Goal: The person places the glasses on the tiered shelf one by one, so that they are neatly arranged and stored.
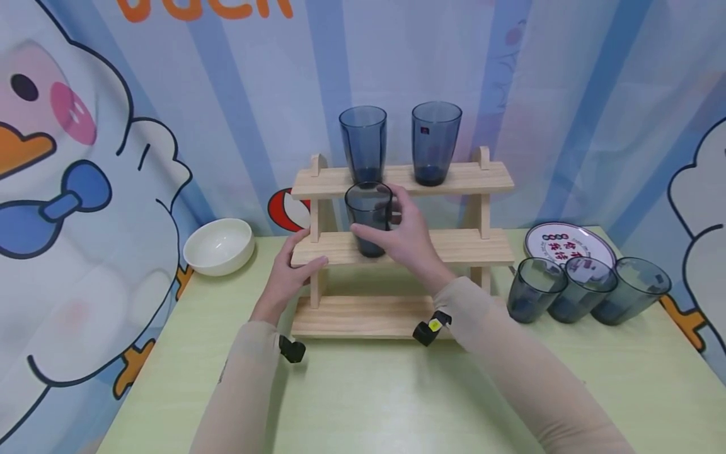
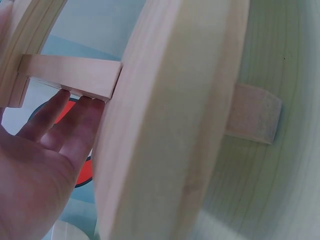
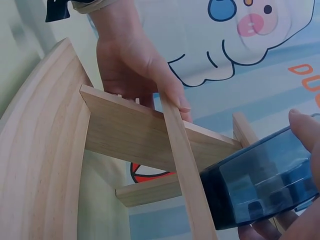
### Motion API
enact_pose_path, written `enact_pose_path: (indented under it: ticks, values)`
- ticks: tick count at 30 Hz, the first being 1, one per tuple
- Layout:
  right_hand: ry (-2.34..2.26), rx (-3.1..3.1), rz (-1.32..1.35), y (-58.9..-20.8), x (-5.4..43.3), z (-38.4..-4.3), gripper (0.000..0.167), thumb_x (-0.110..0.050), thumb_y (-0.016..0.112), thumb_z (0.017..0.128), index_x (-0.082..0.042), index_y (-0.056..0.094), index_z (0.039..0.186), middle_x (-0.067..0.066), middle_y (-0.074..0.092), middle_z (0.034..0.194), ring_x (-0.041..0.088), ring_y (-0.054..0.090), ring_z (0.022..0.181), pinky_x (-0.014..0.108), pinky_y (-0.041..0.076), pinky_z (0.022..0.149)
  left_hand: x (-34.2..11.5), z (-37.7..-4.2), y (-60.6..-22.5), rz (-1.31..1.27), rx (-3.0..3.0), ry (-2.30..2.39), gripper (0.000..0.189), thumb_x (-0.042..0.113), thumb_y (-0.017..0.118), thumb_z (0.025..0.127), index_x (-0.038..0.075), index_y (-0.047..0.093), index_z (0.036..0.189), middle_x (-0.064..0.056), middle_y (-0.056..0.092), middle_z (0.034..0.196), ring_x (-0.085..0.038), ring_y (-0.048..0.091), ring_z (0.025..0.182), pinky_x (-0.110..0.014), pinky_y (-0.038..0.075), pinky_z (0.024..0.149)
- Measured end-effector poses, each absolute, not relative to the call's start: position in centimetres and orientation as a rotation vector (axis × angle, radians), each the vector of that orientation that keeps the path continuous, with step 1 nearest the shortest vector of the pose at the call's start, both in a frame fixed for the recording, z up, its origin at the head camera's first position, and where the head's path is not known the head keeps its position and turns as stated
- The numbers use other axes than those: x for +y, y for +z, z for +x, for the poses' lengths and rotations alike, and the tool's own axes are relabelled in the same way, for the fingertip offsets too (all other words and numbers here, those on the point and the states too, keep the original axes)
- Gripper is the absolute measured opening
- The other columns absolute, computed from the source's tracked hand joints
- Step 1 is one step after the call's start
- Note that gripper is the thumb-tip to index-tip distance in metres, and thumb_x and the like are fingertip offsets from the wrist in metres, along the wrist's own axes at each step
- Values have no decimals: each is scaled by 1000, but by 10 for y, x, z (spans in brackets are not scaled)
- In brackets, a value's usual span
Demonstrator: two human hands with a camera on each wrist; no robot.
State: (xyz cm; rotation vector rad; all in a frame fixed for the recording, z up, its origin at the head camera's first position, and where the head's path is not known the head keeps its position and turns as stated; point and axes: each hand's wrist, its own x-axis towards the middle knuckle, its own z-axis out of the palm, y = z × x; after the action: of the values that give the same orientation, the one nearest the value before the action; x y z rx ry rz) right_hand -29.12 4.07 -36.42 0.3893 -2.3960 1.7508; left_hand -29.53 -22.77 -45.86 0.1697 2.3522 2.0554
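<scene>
A three-tier wooden display shelf (image 1: pixel 465 246) stands on the table. My right hand (image 1: pixel 405 236) holds a blue-grey glass tumbler (image 1: pixel 370 217) upright at the middle tier, thumb on the near side and fingers around the right. In the right wrist view the tumbler (image 3: pixel 260 180) has its base against or just above the board; the exact contact is unclear. My left hand (image 1: pixel 289 271) grips the left end of that tier, thumb at the front edge. Its fingertips (image 2: pixel 92 107) touch the side post in the left wrist view. Two more tumblers (image 1: pixel 363 142) (image 1: pixel 435 142) stand on the top tier.
Three similar tumblers (image 1: pixel 535 290) (image 1: pixel 581 290) (image 1: pixel 629 293) stand on the table right of the shelf. Behind them lies a white plate (image 1: pixel 544 234) with red lettering. A white bowl (image 1: pixel 220 249) sits at the back left. A printed curtain (image 1: pixel 255 94) hangs behind.
</scene>
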Motion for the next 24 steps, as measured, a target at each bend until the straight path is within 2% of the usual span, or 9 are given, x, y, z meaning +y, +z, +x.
enact_pose_path:
  ticks: [14, 24]
  values:
    - [1680, -2409, 352, -366, 36, -289, 97, -52, 90, 80, -33, 37, 159, 8, 52, 147, 30, 55, 130, 52, 50, 103, -227, -297, -460, 198, 2336, 2077, 73, 23, 79, 97, 34, 41, 159, -13, 49, 150, -32, 62, 117, -42, 58, 92]
    - [1833, -2397, 470, -361, 52, -281, 102, -38, 92, 83, -26, 32, 164, 11, 53, 150, 31, 54, 136, 53, 47, 111, -228, -296, -460, 187, 2360, 2067, 71, 25, 79, 97, 37, 43, 157, -14, 48, 149, -32, 59, 120, -42, 57, 93]
